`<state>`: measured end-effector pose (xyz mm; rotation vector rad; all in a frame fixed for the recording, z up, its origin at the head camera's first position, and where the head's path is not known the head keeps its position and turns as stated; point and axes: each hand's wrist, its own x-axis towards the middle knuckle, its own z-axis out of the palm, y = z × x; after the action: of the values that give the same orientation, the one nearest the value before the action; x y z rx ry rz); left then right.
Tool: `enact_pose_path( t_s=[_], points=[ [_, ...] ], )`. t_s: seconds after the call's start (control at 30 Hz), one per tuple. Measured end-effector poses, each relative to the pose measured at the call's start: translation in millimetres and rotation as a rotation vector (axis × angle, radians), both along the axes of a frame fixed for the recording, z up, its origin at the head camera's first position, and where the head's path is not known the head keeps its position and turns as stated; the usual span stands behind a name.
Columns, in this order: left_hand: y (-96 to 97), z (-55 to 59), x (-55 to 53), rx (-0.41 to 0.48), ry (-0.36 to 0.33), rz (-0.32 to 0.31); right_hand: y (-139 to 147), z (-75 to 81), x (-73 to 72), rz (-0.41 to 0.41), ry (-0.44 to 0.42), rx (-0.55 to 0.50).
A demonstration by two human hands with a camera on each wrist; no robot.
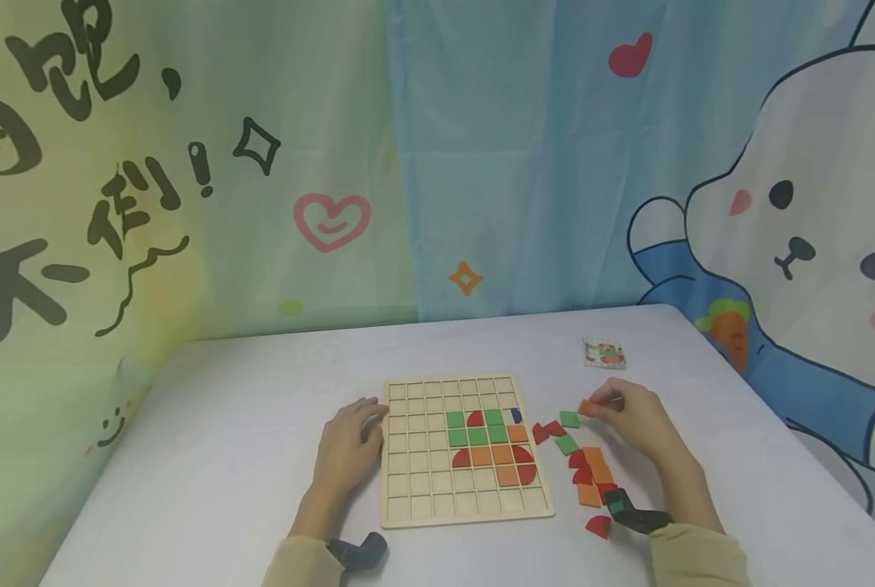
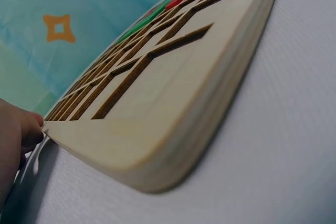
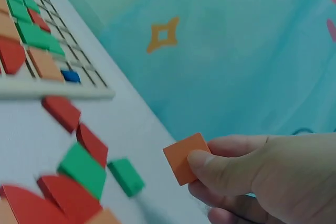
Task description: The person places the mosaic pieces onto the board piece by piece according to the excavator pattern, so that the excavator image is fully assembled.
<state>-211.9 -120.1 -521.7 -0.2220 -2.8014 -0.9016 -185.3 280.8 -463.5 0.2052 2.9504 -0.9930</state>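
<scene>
Orange flat square tile (image 1: 589,409), right of the pale wooden grid board (image 1: 466,520), is pinched by the right hand (image 1: 637,413), I'd guess to keep its far corners clear; left hand (image 1: 349,444), fingers relaxed, touches the board, seemingly steadying it.

Has the table (image 1: 187,489) beneath the grid board (image 1: 410,485), and set pieces (image 1: 477,436) in cells from the board's middle rightward. Shows the left hand (image 1: 349,444) touching the board's left edge and, out to its right, the right hand (image 1: 637,417) (with a held tile (image 1: 587,408)). Has loose pieces (image 1: 597,467) just right of the board, a packet (image 1: 604,354) behind it to the right, the curtain (image 1: 481,179) farther behind.
</scene>
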Motion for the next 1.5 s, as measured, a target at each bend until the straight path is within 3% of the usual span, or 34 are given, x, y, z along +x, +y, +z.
enact_pose_path(
  t_s=[0.27, 0.6, 0.8, 0.97, 1.23, 1.5],
  points=[
    [-1.4, -1.3, 0.5, -0.002, -0.009, 0.009, -31, 14.1, 0.1, 0.015, 0.03, -0.022],
    [-0.9, 0.5, -0.2, -0.004, 0.009, -0.006, -60, 25.9, 0.9, 0.114, 0.008, -0.066],
    [-0.2, 0.1, -0.4, 0.005, -0.002, 0.007, -70, 27.0, 1.8, 0.164, -0.013, -0.154],
    [0.8, 0.3, 0.5, 0.005, -0.01, 0.008, -81, 23.6, 3.0, 0.265, 0.007, -0.119],
    [1.0, 1.9, 1.1, 0.012, -0.004, 0.005, -99, 16.8, 5.1, 0.518, -0.065, -0.058],
    [0.2, 0.4, -0.1, 0.007, -0.006, 0.003, -113, 11.0, 9.7, 0.604, -0.071, -0.073]
  ],
)
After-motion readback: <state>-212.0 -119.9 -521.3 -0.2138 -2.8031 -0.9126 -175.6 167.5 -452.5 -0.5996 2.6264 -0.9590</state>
